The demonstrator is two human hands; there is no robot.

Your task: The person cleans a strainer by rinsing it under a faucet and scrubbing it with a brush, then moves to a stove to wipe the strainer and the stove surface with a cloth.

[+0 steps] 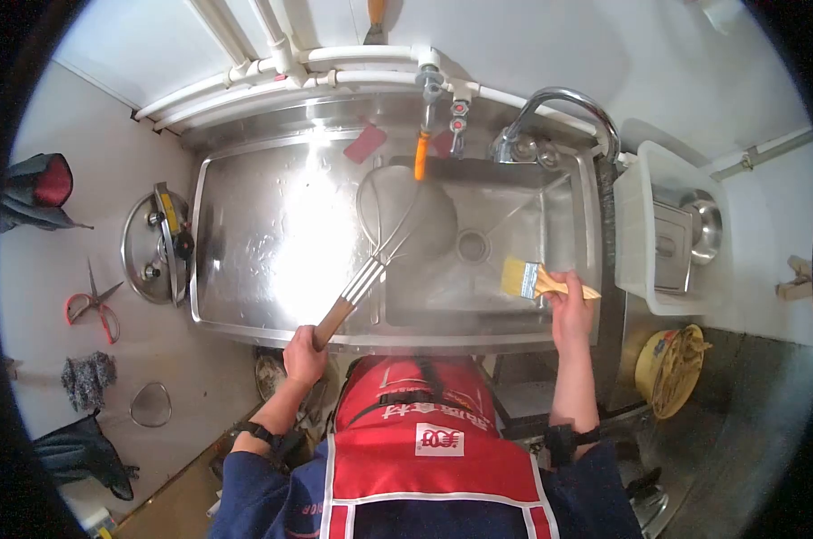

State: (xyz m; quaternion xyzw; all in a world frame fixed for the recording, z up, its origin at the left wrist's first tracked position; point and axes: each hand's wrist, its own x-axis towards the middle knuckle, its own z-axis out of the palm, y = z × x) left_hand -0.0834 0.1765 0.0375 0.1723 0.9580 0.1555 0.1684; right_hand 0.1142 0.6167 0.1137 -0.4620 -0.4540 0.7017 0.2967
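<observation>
My left hand is wrapped round the wooden handle of a wire strainer. Its metal prongs fan out to a wide, round, greyish head over the middle of the steel sink. In my right hand is a flat brush, gripped by its wooden handle. The pale bristles point left over the basin, apart from the strainer. Below them, the round drain shows in the basin floor.
An orange-tipped tap and a curved chrome faucet rise behind the sink. At right stand a white tub with metal pans and a yellow bucket. Scissors and a pot lid hang left.
</observation>
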